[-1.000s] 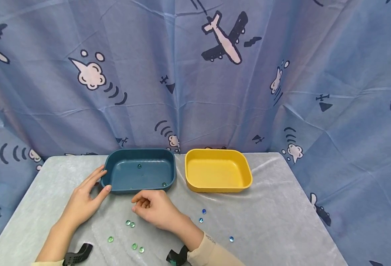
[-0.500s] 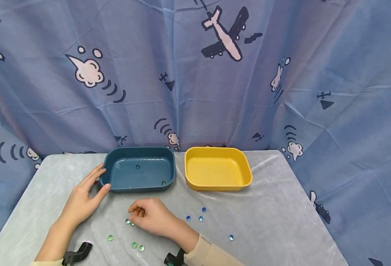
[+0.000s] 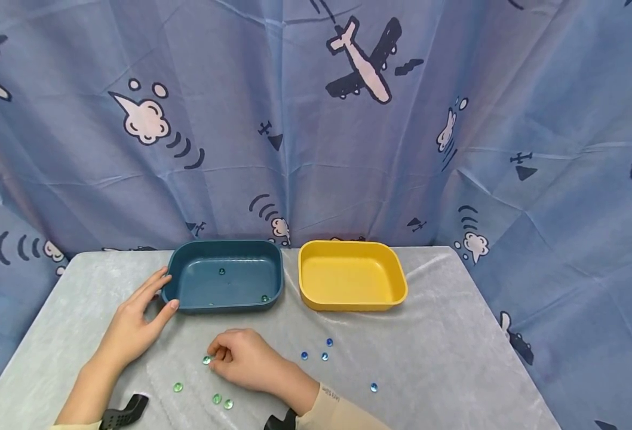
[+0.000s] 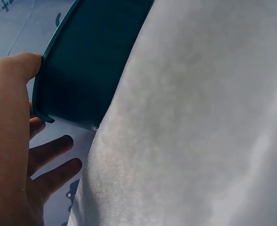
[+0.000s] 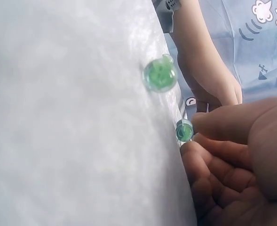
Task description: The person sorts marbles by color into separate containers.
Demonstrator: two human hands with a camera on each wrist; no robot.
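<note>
My left hand [image 3: 133,328] rests at the left end of a dark teal plastic bin [image 3: 187,306], its fingers nearly straight along the rim and its thumb near the front corner. In the left wrist view the thumb touches the rim of this bin [image 4: 82,70]. My right hand [image 3: 251,361] is low over the table in front of the bin, fingers curled and tips together at a pair of green glass marbles. One green marble [image 3: 206,360] shows beside the fingertips; the other is hidden. In the right wrist view a green marble [image 5: 184,130] sits at the thumb and index tips.
Green marbles [image 3: 217,398] lie loose nearer the front, and several blue marbles [image 3: 325,356] lie to the right. A few marbles [image 3: 264,298] are inside the teal bin. A yellow bin [image 3: 356,306] stands right of it, before a patterned blue curtain [image 3: 230,119].
My right hand has drawn back from the teal bin's front edge down to the paired green marbles, uncovering a blue marble and covering a green one. The left hand stays at the bin.
</note>
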